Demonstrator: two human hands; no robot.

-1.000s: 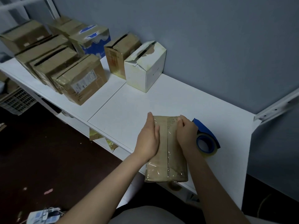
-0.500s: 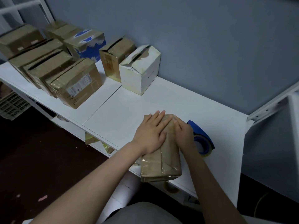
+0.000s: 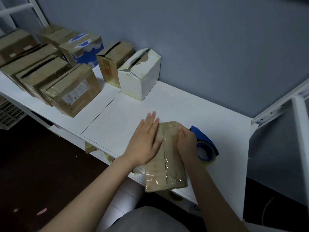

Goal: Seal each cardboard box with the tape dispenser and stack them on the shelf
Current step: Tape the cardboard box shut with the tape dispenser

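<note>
A narrow brown cardboard box (image 3: 167,166) lies on the white shelf board (image 3: 117,124), its near end jutting over the front edge, with clear tape along its top seam. My left hand (image 3: 145,141) lies flat with straight fingers on the box's left side. My right hand (image 3: 186,141) has its fingers curled over the box's right top edge. A blue tape dispenser (image 3: 204,149) lies on the board just right of my right hand.
Several taped brown boxes (image 3: 70,88) stand in rows at the far left, with a blue-and-white box (image 3: 87,51), a brown box (image 3: 113,61) and a white box (image 3: 142,76) near the grey wall. A white metal frame (image 3: 299,131) rises at the right.
My left hand has slid from the box's left edge onto its top and spread flat, then shifted slightly left. The right hand has stayed on the right edge.
</note>
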